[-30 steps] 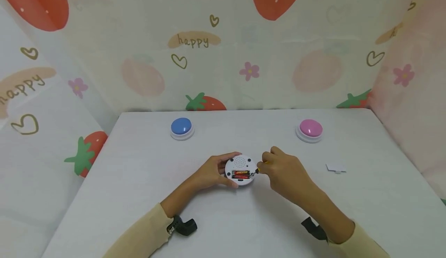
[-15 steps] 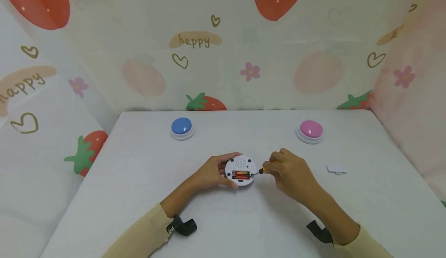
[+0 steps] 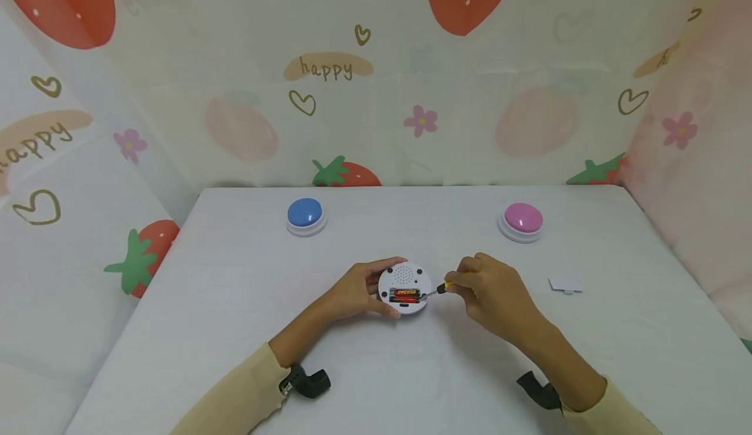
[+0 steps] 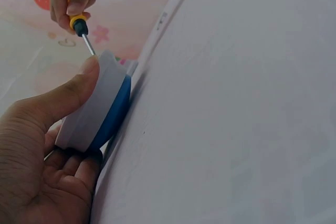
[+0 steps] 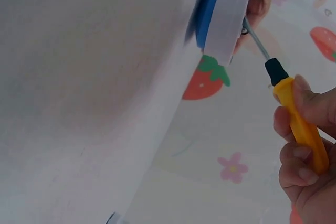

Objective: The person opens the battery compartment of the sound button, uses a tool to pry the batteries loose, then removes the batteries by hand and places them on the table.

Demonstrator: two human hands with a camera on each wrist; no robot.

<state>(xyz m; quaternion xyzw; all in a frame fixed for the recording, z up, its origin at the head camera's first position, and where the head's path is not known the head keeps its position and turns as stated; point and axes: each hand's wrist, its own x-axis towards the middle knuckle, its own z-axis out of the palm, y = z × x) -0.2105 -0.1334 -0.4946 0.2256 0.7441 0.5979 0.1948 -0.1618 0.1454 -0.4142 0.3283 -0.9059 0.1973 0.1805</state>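
Note:
A round push button (image 3: 404, 272) lies upside down mid-table, its white base up and blue dome (image 5: 208, 14) against the cloth. Two red batteries (image 3: 405, 296) show in its uncovered battery compartment. My left hand (image 3: 357, 292) holds the button by its rim, thumb on the near side and fingers round the far side. In my right hand (image 3: 492, 298) is a screwdriver (image 5: 303, 129) with a yellow handle and black collar, pinched between thumb and fingers. Its thin metal shaft slants down to the left, the tip at the compartment's right end.
A blue-topped button (image 3: 305, 214) stands at the back left of the white table (image 3: 376, 383), a pink-topped one (image 3: 522, 219) at the back right. The small white battery cover (image 3: 566, 285) lies right of my right hand. Patterned cloth (image 3: 352, 121) hangs behind.
My right hand has drawn back slightly to the right with the screwdriver, so more of the shaft shows. The left hand and the button keep their place.

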